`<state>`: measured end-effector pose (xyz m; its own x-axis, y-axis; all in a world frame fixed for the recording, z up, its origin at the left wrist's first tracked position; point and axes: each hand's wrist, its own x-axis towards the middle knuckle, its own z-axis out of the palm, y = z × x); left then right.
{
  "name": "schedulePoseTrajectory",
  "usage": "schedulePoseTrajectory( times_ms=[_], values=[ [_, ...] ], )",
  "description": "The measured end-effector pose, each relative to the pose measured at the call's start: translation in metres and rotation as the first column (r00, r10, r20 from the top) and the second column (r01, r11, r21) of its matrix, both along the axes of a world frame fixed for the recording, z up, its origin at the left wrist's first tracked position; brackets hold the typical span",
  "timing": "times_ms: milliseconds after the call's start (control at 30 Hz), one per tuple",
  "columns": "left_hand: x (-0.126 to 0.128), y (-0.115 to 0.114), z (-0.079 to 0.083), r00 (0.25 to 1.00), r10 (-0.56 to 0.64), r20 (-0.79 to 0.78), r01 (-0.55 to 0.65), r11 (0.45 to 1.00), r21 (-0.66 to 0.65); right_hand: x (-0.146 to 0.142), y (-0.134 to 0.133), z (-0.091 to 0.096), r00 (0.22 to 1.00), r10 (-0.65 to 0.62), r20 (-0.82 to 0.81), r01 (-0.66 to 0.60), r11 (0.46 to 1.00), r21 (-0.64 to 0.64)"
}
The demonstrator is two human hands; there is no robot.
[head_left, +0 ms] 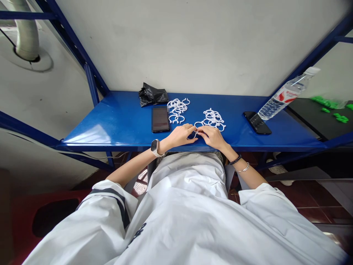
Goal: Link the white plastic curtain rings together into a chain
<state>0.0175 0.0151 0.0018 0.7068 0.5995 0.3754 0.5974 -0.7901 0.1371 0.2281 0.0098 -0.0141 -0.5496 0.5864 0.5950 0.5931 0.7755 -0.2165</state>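
My left hand (179, 137) and right hand (212, 137) both pinch one white ring (196, 133) near the front of the blue table (127, 117). This one isn't put down yet. A left heap (178, 106) and a right heap (213, 117) lie beyond (I can't tell which is done).

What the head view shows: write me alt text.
A person's left hand and right hand hold a white ring at the front of a blue table, with two heaps of similar rings beyond. A black bag and dark flat device are at left, a phone and water bottle at right.
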Motion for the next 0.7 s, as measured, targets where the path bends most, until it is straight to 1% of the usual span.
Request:
schedulePoseTrajectory(
  times_ms=[300, 533, 700],
  values=[
    [0.0009, -0.0017, 0.001, 1.0, 0.009, -0.023, -0.009, 1.0, 0.001, 0.0003, 0.0002, 0.0006, 1.0, 0.019, -0.011, -0.019, 0.999, 0.03],
    [0.0017, -0.001, 0.0023, 0.999, 0.036, -0.033, -0.037, 0.999, -0.02, -0.0015, -0.0014, 0.0013, 1.0, -0.004, -0.005, 0.004, 1.0, 0.013],
    [-0.0003, 0.0018, 0.0007, 1.0, 0.009, -0.019, -0.009, 1.0, -0.026, -0.0013, -0.0044, 0.0035, 1.0, -0.013, -0.006, 0.013, 1.0, -0.014]
  ],
)
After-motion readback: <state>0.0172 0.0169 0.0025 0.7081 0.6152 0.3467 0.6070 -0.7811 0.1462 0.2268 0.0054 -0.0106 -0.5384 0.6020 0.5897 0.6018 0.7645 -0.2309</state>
